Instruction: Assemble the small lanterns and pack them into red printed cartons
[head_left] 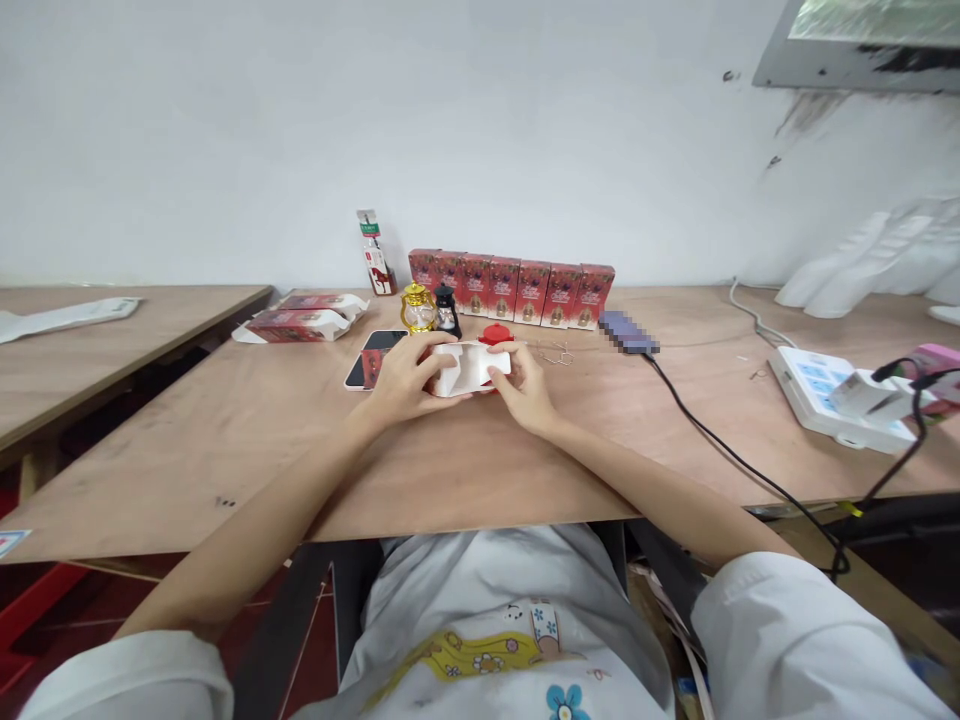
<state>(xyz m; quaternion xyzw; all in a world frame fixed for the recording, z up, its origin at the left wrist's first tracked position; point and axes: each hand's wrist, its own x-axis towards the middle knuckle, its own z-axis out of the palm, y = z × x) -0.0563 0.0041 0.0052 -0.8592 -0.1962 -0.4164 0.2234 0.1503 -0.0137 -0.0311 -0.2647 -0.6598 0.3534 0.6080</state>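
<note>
Between my two hands is a small cardboard box (471,369), its white inside and flaps facing me. My left hand (411,378) grips its left side, fingers bent over the top edge. With thumb and fingers my right hand (522,384) pinches the white flap at the right end. Just behind the box stand a gold lantern (418,309), a black lantern (446,310) and a red lantern (496,333), the red one partly hidden by the box. Left of my left hand lies a phone (361,366) with a red printed piece on it.
Several red printed boxes (504,290) stand in a row by the wall. Unfolded red boxes (300,318) lie at the left. A bottle (377,255) stands behind. Rightward are a blurred purple device (628,332) on a black cable and a white power strip (840,400).
</note>
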